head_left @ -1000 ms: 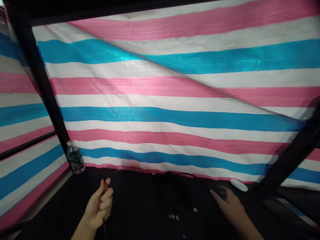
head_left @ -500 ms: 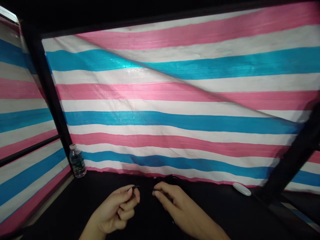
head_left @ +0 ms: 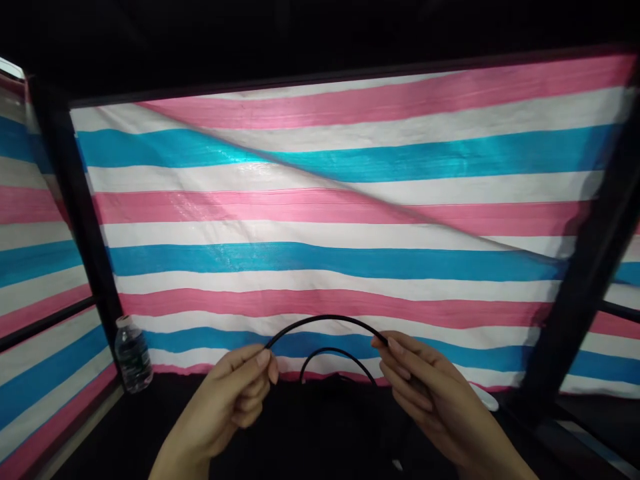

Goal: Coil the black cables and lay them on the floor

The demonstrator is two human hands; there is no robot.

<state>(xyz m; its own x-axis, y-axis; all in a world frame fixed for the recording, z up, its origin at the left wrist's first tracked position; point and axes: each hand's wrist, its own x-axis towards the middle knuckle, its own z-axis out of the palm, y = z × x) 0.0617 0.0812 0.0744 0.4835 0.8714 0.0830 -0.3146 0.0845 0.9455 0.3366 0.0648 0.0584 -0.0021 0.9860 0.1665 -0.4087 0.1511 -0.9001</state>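
Note:
A thin black cable (head_left: 327, 318) arches upward between my two hands. My left hand (head_left: 237, 387) pinches it between thumb and forefinger at the arch's left end. At the other end, my right hand (head_left: 420, 380) grips it with thumb and fingers. Behind and below this arch, a second black loop (head_left: 334, 349) curves up; I cannot tell whether it belongs to the same cable. Its lower ends fade into the dark surface.
A clear water bottle (head_left: 133, 357) stands at the back left corner of the black table (head_left: 310, 440). A white rounded object (head_left: 485, 398) lies partly behind my right hand. Dark posts (head_left: 575, 280) frame a striped sheet (head_left: 320, 267). A small pale scrap (head_left: 397, 465) lies near the front.
My right hand has moved right and up, away from my left hand. A cable arch now spans between them, and the loop behind has risen into sight. The camera view has tilted up.

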